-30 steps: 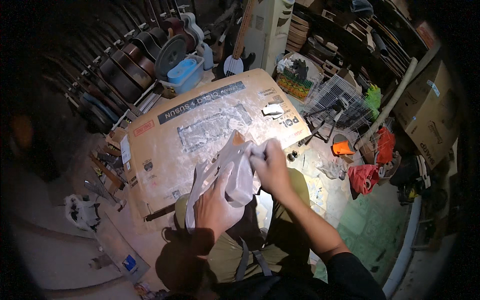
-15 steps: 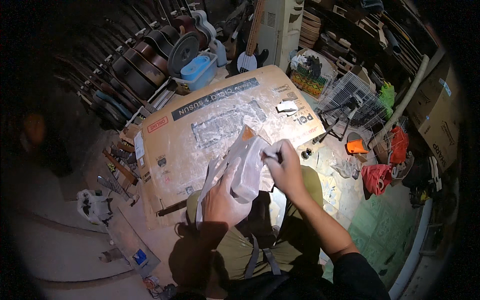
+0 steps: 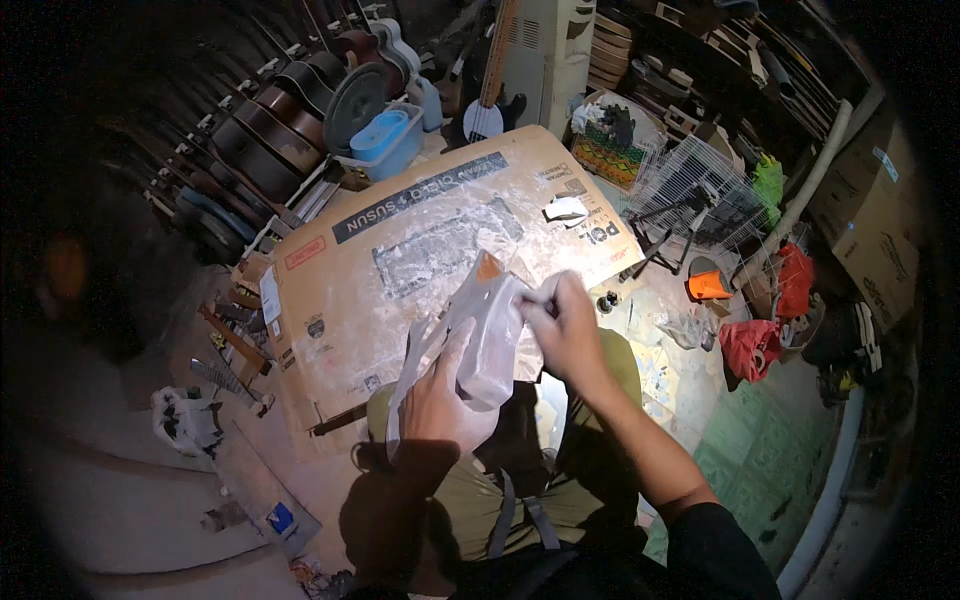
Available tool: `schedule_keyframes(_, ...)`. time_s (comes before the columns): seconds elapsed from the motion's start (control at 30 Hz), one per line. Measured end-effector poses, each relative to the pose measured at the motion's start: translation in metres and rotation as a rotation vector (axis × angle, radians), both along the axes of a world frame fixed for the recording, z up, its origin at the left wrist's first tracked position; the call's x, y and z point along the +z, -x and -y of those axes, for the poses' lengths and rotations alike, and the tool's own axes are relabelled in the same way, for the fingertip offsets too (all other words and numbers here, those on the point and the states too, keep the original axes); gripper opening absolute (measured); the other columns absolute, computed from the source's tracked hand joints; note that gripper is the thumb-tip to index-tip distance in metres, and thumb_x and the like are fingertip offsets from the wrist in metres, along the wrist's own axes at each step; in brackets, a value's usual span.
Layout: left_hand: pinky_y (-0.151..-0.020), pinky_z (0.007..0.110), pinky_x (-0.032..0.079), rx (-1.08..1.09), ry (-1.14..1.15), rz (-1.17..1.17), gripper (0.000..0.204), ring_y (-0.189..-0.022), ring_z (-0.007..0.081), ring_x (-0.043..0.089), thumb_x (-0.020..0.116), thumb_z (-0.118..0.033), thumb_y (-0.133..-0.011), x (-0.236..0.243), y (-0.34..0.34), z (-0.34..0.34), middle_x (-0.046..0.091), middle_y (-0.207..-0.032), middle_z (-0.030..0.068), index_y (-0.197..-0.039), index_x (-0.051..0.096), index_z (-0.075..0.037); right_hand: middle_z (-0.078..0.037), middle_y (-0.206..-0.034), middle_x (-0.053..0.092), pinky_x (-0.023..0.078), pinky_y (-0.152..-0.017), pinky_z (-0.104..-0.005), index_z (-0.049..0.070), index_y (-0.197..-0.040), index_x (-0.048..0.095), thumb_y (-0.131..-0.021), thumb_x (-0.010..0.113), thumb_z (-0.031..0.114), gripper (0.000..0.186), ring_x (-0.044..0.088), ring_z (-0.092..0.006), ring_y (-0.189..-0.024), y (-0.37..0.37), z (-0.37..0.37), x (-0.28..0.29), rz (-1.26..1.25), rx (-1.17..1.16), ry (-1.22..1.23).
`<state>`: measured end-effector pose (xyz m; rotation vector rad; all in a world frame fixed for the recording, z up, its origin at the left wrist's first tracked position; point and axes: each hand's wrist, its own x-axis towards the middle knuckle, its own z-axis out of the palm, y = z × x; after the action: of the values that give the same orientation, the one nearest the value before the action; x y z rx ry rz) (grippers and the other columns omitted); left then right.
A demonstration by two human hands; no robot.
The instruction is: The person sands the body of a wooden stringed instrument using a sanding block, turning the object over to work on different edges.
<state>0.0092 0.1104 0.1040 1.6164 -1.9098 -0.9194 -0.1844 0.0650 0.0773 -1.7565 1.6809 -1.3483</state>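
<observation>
My left hand grips a pale, dust-coated shaped piece, with fingers pressed along its face. The piece is held tilted over my lap and has a bare orange-brown patch at its upper tip. My right hand is closed at the piece's upper right edge; whatever its curled fingers hold is hidden. Beyond both hands a large cardboard sheet lies flat, smeared with white dust, with a small white scrap near its right side.
Guitars line the back left, beside a blue tub. A wire cage, red bags and an orange object lie to the right. Stacked wooden parts are behind, loose tools to the left.
The view has shifted slightly. My right hand has shifted a little along the piece's right edge, still closed. My left hand keeps its grip on the piece.
</observation>
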Motion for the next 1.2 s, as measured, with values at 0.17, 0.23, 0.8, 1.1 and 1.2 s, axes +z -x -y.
schedule_keyframes(0.17, -0.104, 0.051, 0.044, -0.007, -0.035, 0.009, 0.078, -0.127, 0.0461, 0.052, 0.076, -0.020, -0.075, -0.003, -0.002, -0.001, 0.056, -0.137, 0.0245, -0.146, 0.045, -0.014, -0.008, -0.082, 0.053, 0.043, -0.065, -0.0285, 0.001, -0.083, 0.051, -0.083, 0.073, 0.002, 0.022, 0.051, -0.0153, -0.072, -0.012, -0.016, -0.010, 0.091, 0.064, 0.033)
schedule_keyframes(0.23, -0.104, 0.051, 0.044, -0.025, -0.045, 0.025, 0.078, -0.126, 0.0461, 0.052, 0.076, -0.020, -0.075, 0.001, 0.002, 0.002, 0.056, -0.137, 0.0250, -0.146, 0.045, -0.015, -0.015, -0.082, 0.048, 0.041, -0.065, -0.0381, 0.000, -0.079, 0.049, -0.081, 0.074, 0.007, 0.026, 0.051, -0.0285, -0.074, 0.003, -0.001, -0.016, 0.192, -0.014, -0.044)
schedule_keyframes(0.8, -0.112, 0.050, 0.036, -0.037, -0.056, 0.010, 0.076, -0.134, 0.0446, 0.045, 0.076, -0.020, -0.074, -0.001, 0.003, 0.000, 0.054, -0.138, 0.0258, -0.144, 0.049, -0.012, -0.018, -0.085, 0.047, 0.040, -0.067, -0.0423, -0.001, -0.082, 0.048, -0.078, 0.067, 0.001, 0.019, 0.049, -0.0347, -0.076, -0.004, -0.014, -0.001, -0.081, 0.011, 0.039)
schedule_keyframes(1.1, -0.098, 0.048, 0.047, -0.073, 0.072, 0.073, 0.080, -0.114, 0.0439, 0.059, 0.078, -0.017, -0.072, -0.008, 0.003, -0.002, 0.063, -0.122, 0.0265, -0.145, 0.046, -0.010, -0.018, -0.082, 0.047, 0.041, -0.068, -0.0412, -0.002, -0.079, 0.047, -0.077, 0.072, 0.005, 0.027, 0.050, -0.0337, -0.078, 0.003, -0.004, -0.001, -0.067, -0.040, -0.029)
schedule_keyframes(1.2, -0.111, 0.051, 0.036, -0.047, -0.091, -0.005, 0.075, -0.133, 0.0445, 0.045, 0.077, -0.021, -0.074, 0.000, 0.007, 0.000, 0.054, -0.138, 0.0250, -0.143, 0.049, -0.011, -0.017, -0.081, 0.047, 0.039, -0.065, -0.0415, -0.002, -0.077, 0.045, -0.079, 0.072, 0.006, 0.028, 0.049, -0.0319, -0.073, -0.001, 0.001, -0.004, 0.047, -0.073, 0.012)
